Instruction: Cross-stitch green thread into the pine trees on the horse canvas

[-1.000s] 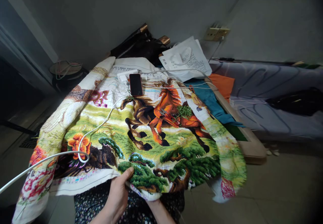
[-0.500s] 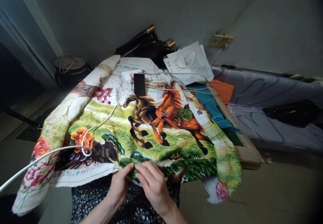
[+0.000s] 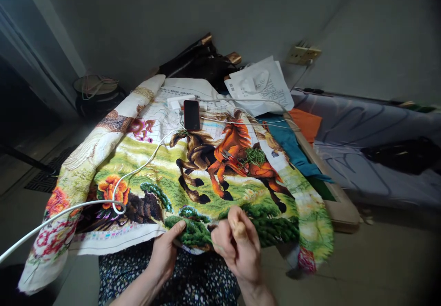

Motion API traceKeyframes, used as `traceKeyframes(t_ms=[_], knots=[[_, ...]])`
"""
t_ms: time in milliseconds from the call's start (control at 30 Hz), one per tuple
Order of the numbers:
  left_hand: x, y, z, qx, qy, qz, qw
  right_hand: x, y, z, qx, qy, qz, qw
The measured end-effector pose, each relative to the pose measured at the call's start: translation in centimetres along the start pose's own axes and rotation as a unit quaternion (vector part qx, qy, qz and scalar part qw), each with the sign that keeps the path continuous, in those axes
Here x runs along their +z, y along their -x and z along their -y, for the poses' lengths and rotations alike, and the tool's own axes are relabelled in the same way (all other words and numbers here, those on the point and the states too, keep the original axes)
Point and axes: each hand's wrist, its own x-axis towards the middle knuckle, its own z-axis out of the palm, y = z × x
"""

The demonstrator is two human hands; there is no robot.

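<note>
Needlework fills the lap: a large cross-stitch cloth (image 3: 193, 177) with running horses lies spread over the person's knees and the surface beyond. The left hand (image 3: 163, 255) pinches the near hem at the dark green foliage, thumb on top, fingers hidden under the fabric, just as it did half a second ago. The right hand (image 3: 239, 246) has changed: earlier it lay flat on the cloth beside the left, fingers working at the green patch; now it is lifted clear of the fabric, fingers curled narrowly together, thumb and forefinger pressed tip to tip. Whether they hold a needle or thread I cannot tell. Farther up the cloth, a dark phone (image 3: 192, 115) rests near the top edge, a white cable (image 3: 138, 170) loops across the left side, and red-handled scissors (image 3: 234, 160) lie beside a tangle of green thread (image 3: 255, 155), all unmoved.
</note>
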Motion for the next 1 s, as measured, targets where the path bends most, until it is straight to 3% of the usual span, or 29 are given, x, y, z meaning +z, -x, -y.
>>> traceKeyframes(t_ms=[67,167,267,400,533,867,1000], knots=[[-0.1,0.0,0.1,-0.001,-0.003,-0.006,1.000,0.1,0.7,-0.1,0.016,-0.011,0.026,0.999],[-0.4,-0.2,0.1,-0.008,-0.018,-0.007,1.000,-0.2,1.1,-1.7,0.063,0.122,0.020,0.990],[-0.5,-0.4,0.1,-0.004,-0.014,-0.010,1.000,-0.7,1.0,-3.4,0.059,0.314,-0.027,0.947],[-0.4,-0.5,0.0,0.002,-0.008,-0.013,1.000,-1.1,0.8,-4.4,0.015,0.448,-0.068,0.891],[-0.4,-0.6,0.1,-0.002,-0.014,-0.010,1.000,-0.8,0.6,-4.3,-0.017,0.503,-0.065,0.862],[-0.8,-0.9,0.2,-0.004,0.001,0.002,1.000,-0.4,0.1,-3.8,-0.042,0.555,-0.043,0.830],[-1.0,-1.0,0.4,0.006,0.005,-0.006,1.000,0.2,0.0,-4.0,-0.058,0.626,-0.048,0.776]])
